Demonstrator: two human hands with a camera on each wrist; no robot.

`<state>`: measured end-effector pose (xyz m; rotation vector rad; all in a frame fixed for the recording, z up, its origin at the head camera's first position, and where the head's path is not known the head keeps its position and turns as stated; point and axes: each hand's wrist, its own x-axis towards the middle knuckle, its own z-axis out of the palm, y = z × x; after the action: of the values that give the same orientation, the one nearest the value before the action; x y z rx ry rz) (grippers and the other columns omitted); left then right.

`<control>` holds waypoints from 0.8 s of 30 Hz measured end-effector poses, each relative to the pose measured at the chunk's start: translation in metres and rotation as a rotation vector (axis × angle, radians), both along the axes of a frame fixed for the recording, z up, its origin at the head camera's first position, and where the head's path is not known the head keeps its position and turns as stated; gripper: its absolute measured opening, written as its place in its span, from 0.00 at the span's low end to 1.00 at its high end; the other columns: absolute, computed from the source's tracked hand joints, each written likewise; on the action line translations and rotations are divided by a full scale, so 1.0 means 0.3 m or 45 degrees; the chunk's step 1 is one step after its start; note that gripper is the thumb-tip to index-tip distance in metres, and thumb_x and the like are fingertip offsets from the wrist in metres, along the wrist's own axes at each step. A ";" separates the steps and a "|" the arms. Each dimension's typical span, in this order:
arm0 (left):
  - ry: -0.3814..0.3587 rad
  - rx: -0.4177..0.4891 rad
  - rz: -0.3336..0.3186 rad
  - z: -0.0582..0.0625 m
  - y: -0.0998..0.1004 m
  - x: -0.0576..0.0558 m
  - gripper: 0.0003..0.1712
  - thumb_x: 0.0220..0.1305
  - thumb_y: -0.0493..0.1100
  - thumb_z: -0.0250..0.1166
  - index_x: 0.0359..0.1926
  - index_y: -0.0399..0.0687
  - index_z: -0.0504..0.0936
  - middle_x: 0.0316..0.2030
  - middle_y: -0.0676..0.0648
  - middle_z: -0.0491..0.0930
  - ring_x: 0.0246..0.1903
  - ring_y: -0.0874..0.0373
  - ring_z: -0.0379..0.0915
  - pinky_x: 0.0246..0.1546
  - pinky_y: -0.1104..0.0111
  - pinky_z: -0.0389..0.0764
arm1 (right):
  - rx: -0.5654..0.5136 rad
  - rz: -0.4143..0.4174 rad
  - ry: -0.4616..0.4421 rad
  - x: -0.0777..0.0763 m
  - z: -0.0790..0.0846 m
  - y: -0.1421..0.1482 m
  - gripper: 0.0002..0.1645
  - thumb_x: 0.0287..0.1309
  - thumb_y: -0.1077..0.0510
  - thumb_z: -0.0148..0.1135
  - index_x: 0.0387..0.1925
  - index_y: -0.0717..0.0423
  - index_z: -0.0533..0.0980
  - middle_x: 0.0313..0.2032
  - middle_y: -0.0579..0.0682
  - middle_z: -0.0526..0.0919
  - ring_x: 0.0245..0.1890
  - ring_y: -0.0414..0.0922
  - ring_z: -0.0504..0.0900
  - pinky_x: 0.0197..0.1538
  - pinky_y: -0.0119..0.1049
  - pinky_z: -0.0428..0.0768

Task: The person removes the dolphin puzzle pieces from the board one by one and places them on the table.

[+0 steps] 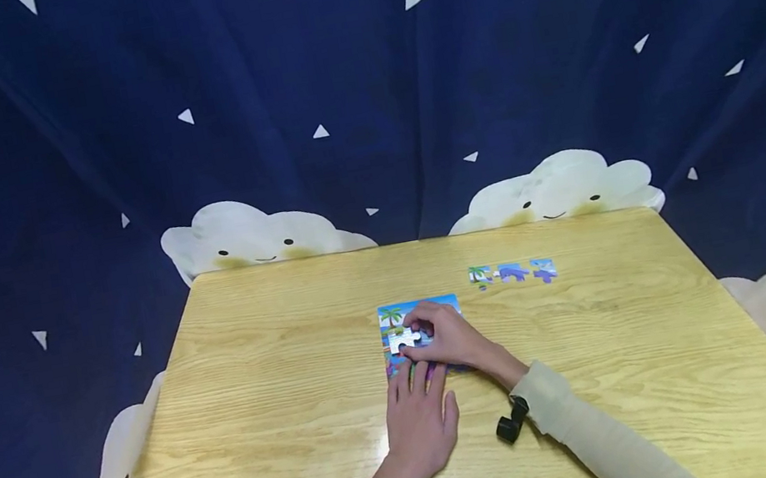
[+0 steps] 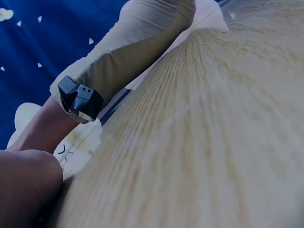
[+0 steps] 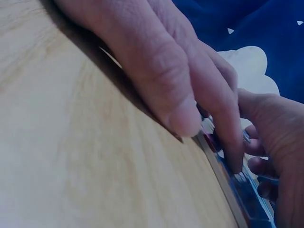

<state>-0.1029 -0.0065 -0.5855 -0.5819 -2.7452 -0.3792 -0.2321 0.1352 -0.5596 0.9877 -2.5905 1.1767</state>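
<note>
A jigsaw puzzle (image 1: 386,312) with a palm tree and blue sky lies near the middle of the table. Over its left part, my right hand (image 1: 445,336) pinches a pale, shiny puzzle piece (image 1: 400,341) between thumb and fingers. Whether that piece sits flat on the picture cannot be told. My left hand (image 1: 420,427) lies with fingers extended, its fingertips on the puzzle's near edge. The right wrist view shows the left hand (image 3: 175,71) touching the puzzle's edge (image 3: 223,180), beside the right hand (image 3: 285,152). Both hands hide much of the picture.
Three loose puzzle pieces (image 1: 512,273) lie in a row at the back right of the wooden table (image 1: 270,427). A black wrist camera (image 1: 511,422) is strapped at the right cuff. Behind the table hangs a dark blue curtain (image 1: 351,50) with white triangles and clouds.
</note>
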 end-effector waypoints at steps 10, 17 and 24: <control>-0.058 -0.027 0.009 0.013 -0.001 0.002 0.29 0.78 0.55 0.47 0.74 0.54 0.72 0.71 0.42 0.69 0.72 0.38 0.59 0.72 0.48 0.58 | -0.079 0.062 -0.003 -0.012 0.004 0.074 0.22 0.50 0.53 0.82 0.45 0.55 0.85 0.37 0.47 0.82 0.29 0.44 0.75 0.33 0.32 0.74; -0.080 -0.033 0.013 0.012 0.000 0.003 0.30 0.78 0.56 0.48 0.76 0.56 0.70 0.73 0.43 0.67 0.72 0.38 0.59 0.72 0.48 0.59 | -0.098 0.027 -0.028 -0.011 0.004 0.140 0.20 0.49 0.54 0.83 0.43 0.55 0.85 0.33 0.45 0.81 0.29 0.43 0.76 0.33 0.32 0.75; -0.111 -0.024 0.012 0.015 0.000 0.001 0.32 0.78 0.56 0.48 0.78 0.56 0.67 0.73 0.43 0.67 0.73 0.39 0.58 0.72 0.47 0.59 | -0.101 -0.050 -0.063 -0.013 0.005 0.209 0.20 0.46 0.56 0.83 0.41 0.55 0.85 0.30 0.46 0.79 0.27 0.44 0.75 0.31 0.30 0.74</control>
<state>-0.1025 -0.0065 -0.5810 -0.5699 -2.8370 -0.3853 -0.2360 0.1978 -0.5581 0.8988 -2.5659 1.2982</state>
